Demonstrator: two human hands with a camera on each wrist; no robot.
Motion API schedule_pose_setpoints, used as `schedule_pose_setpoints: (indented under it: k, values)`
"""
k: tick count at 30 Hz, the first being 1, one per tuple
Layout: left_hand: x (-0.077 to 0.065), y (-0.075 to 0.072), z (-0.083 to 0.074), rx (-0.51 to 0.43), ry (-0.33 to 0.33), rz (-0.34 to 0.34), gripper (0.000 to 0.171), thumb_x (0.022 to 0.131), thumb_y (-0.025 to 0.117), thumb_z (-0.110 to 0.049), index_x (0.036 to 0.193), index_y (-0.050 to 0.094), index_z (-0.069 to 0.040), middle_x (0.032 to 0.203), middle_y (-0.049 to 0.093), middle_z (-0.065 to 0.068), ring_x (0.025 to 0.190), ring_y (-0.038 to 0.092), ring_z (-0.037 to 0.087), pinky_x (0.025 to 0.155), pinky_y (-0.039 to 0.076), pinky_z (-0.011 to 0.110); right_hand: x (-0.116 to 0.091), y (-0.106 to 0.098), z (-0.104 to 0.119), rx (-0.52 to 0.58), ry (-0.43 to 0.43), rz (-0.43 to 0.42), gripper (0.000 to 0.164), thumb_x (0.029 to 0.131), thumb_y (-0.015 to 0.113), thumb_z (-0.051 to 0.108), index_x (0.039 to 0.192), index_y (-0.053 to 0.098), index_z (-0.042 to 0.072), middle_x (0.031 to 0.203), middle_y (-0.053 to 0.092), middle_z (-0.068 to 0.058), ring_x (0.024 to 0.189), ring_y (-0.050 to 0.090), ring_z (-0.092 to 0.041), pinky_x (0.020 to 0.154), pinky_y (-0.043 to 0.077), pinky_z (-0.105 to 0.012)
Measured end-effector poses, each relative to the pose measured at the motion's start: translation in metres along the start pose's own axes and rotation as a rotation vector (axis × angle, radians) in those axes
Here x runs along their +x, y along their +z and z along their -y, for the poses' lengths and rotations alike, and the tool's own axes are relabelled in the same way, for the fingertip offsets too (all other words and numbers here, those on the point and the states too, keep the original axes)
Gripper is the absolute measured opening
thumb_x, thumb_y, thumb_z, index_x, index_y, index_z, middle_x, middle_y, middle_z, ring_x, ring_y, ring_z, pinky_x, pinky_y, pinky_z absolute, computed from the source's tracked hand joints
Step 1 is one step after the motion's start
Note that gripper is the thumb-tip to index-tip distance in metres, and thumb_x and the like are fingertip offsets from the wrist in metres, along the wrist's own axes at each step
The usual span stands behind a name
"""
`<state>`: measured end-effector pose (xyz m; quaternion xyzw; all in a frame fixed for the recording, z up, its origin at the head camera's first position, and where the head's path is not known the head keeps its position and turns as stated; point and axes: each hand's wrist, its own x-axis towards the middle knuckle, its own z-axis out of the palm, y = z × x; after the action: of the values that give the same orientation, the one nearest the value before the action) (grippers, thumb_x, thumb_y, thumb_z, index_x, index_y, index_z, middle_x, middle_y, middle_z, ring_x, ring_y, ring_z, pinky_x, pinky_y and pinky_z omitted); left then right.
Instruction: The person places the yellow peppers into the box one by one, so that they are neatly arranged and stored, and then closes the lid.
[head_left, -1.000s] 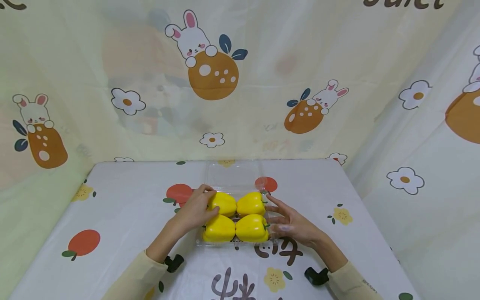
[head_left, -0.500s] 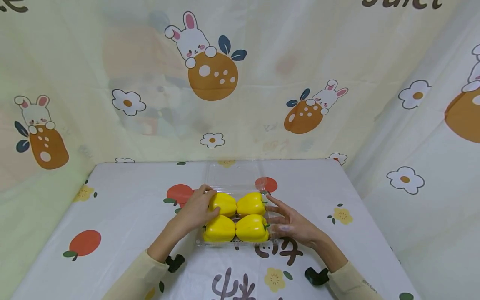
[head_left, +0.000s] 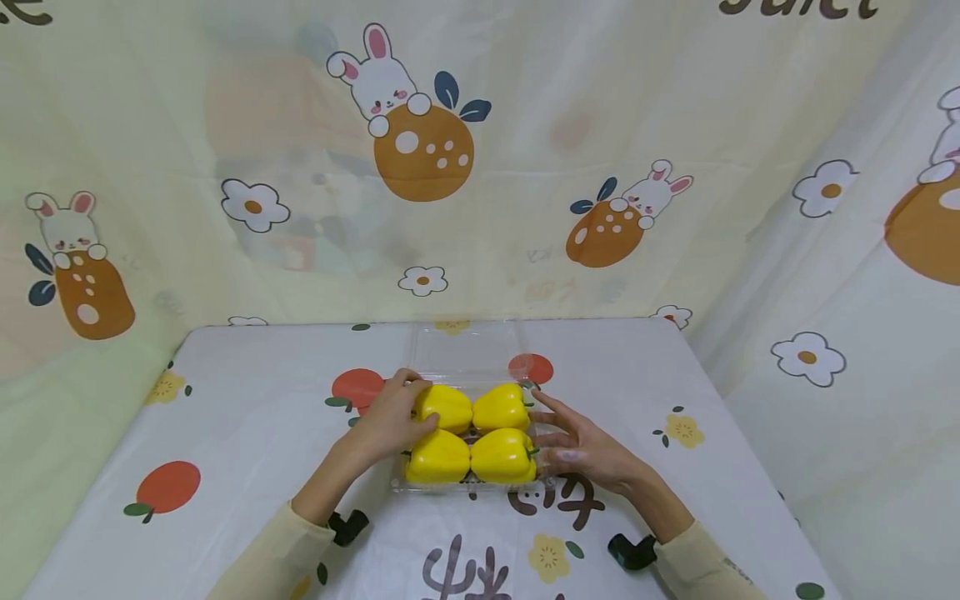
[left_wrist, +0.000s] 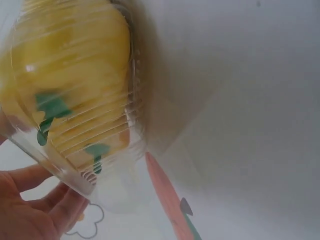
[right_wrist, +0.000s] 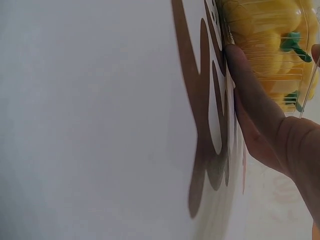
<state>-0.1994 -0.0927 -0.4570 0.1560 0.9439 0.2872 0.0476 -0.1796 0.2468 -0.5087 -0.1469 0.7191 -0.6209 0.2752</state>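
Several yellow bell peppers with green stems, among them the back-left pepper (head_left: 447, 408) and the front-right pepper (head_left: 504, 457), sit in two rows in a clear plastic clamshell box (head_left: 457, 488). Its see-through lid (head_left: 468, 350) lies folded back, away from me. My left hand (head_left: 393, 415) reaches over the left rim and holds the back-left pepper, thumb on its near side and fingers behind. My right hand (head_left: 592, 450) rests at the box's right side with its fingers spread. In the right wrist view, one finger (right_wrist: 255, 95) reaches low along the box wall.
A patterned cloth covers the table (head_left: 247, 417). Printed curtains (head_left: 510, 167) hang behind it and at both sides. Dark wrist mounts (head_left: 633, 552) show beside both sleeves.
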Motion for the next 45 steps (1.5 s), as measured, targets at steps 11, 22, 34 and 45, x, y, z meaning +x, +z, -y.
schedule_pose_setpoints:
  k: [11, 22, 34, 45]
  values:
    - [-0.002, 0.003, 0.004, -0.018, 0.043, -0.039, 0.054, 0.097, 0.074, -0.023, 0.143, 0.062, 0.001, 0.145, 0.056, 0.017, 0.127, 0.058, 0.034, 0.11, 0.056, 0.049, 0.001, 0.0, 0.001, -0.007, -0.008, 0.002, 0.098, 0.097, 0.071, 0.019, 0.172, 0.01, 0.032, 0.175, 0.021, -0.024, 0.148, 0.046, -0.051, 0.104, 0.06, -0.053]
    - [-0.001, -0.005, 0.009, -0.141, 0.099, -0.066, 0.049, 0.1, 0.071, -0.018, 0.145, 0.061, -0.004, 0.149, 0.057, 0.017, 0.111, 0.061, 0.03, 0.093, 0.06, 0.043, -0.001, -0.001, -0.002, 0.004, -0.011, 0.004, 0.099, 0.097, 0.072, 0.021, 0.172, 0.008, 0.03, 0.174, 0.021, -0.026, 0.147, 0.048, -0.05, 0.104, 0.06, -0.053]
    - [0.027, -0.029, 0.043, -0.381, -0.052, -0.18, 0.042, 0.105, 0.059, -0.015, 0.146, 0.059, -0.006, 0.148, 0.06, 0.021, 0.128, 0.064, 0.04, 0.106, 0.058, 0.055, -0.001, -0.002, -0.001, -0.005, -0.017, 0.003, 0.1, 0.098, 0.072, 0.022, 0.172, 0.007, 0.03, 0.174, 0.021, -0.026, 0.148, 0.046, -0.052, 0.105, 0.06, -0.053]
    - [0.051, -0.023, 0.065, -0.509, -0.288, -0.06, 0.053, 0.107, 0.054, -0.022, 0.157, 0.047, -0.007, 0.156, 0.055, 0.02, 0.134, 0.06, 0.04, 0.118, 0.049, 0.055, -0.001, -0.001, -0.001, 0.006, -0.02, 0.009, 0.1, 0.098, 0.074, 0.026, 0.172, 0.007, 0.03, 0.174, 0.022, -0.026, 0.146, 0.05, -0.048, 0.107, 0.059, -0.052]
